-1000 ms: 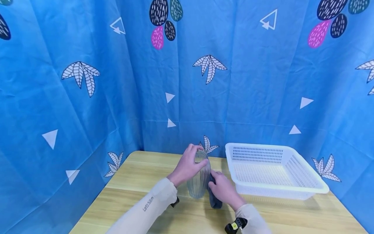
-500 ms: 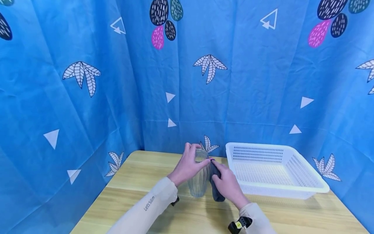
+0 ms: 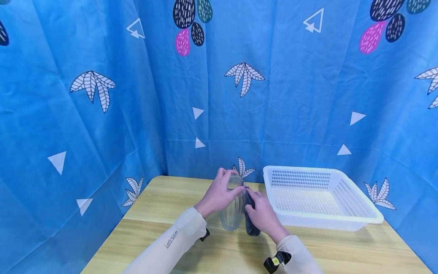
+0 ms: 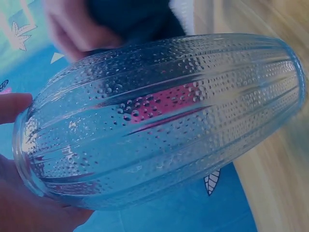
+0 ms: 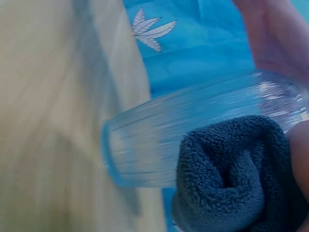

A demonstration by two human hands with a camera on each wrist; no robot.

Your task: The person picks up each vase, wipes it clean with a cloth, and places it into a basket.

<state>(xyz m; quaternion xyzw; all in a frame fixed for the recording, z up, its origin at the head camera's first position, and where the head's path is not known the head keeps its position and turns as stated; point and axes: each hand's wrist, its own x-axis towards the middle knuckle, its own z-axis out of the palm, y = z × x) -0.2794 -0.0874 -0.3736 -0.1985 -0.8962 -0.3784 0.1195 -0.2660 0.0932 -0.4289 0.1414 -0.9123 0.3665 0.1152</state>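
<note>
A clear ribbed glass vase (image 3: pixel 231 215) with raised dots (image 4: pixel 159 130) stands above the wooden table, its narrower base pointing down. My left hand (image 3: pixel 219 193) grips it around the top rim, thumb on the near side. In my right hand (image 3: pixel 264 217) is a folded dark grey towel (image 3: pixel 252 227), held up against the vase's right side. The right wrist view shows the towel's rolled, fuzzy end (image 5: pixel 224 183) in front of the glass. Through the vase in the left wrist view, a pink patch (image 4: pixel 164 104) shows.
A white perforated plastic basket (image 3: pixel 323 221) sits on the table to the right of my right hand. The wooden tabletop (image 3: pixel 171 194) ends at a blue patterned curtain (image 3: pixel 219 95) behind and at both sides.
My right hand and the towel have moved up along the vase's side, then slightly back left. The left hand keeps its grip on the vase in nearly the same place.
</note>
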